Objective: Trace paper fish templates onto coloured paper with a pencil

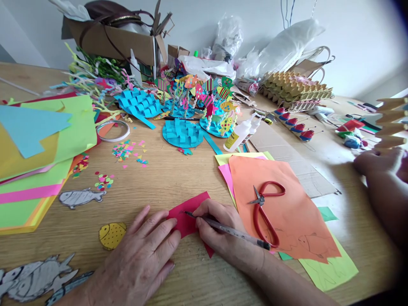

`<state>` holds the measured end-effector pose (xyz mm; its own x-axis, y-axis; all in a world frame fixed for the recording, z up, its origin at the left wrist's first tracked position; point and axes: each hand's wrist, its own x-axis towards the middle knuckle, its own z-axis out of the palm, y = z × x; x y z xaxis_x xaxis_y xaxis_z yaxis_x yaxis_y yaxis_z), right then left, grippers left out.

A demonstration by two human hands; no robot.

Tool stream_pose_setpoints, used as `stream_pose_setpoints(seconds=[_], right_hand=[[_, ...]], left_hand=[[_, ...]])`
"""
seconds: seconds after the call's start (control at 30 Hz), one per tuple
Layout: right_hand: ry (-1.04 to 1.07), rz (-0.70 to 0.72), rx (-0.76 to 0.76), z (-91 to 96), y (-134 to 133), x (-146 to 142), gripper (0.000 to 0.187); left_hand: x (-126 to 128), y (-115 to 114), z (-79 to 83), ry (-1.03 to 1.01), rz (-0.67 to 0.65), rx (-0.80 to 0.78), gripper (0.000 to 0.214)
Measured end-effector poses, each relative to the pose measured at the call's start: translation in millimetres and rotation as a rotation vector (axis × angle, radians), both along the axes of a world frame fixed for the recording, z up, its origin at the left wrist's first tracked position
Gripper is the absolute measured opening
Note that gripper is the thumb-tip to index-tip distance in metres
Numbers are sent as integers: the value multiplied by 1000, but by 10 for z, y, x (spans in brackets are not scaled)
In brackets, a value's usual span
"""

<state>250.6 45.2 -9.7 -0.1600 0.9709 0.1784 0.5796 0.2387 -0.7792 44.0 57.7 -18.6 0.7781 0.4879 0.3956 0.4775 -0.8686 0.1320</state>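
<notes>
A small piece of red paper (194,207) lies on the table in front of me. My left hand (148,248) rests flat with fingers spread, its fingertips on the paper's left edge. My right hand (219,229) grips a pen (236,231), its tip touching the red paper near a short dark mark. A yellow paper fish (112,235) lies left of my left hand, and a grey paper fish (81,197) sits farther off. To the right, red-handled scissors (262,202) lie open on orange paper (293,212) bearing a drawn fish outline.
Coloured paper sheets (35,199) are stacked at left, near a tape roll (113,129) and scattered confetti (124,151). Blue woven paper discs (181,134) and glue bottles (237,136) stand beyond. At right, another person's hand (382,165) is at an egg carton (393,123).
</notes>
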Motion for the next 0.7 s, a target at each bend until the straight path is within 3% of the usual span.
stream_pose_setpoints(seconds=[0.7], right_hand=[[0,-5,21,-28,-6,9,11]], left_hand=[[-11,4,-13,24,-11,0,23]])
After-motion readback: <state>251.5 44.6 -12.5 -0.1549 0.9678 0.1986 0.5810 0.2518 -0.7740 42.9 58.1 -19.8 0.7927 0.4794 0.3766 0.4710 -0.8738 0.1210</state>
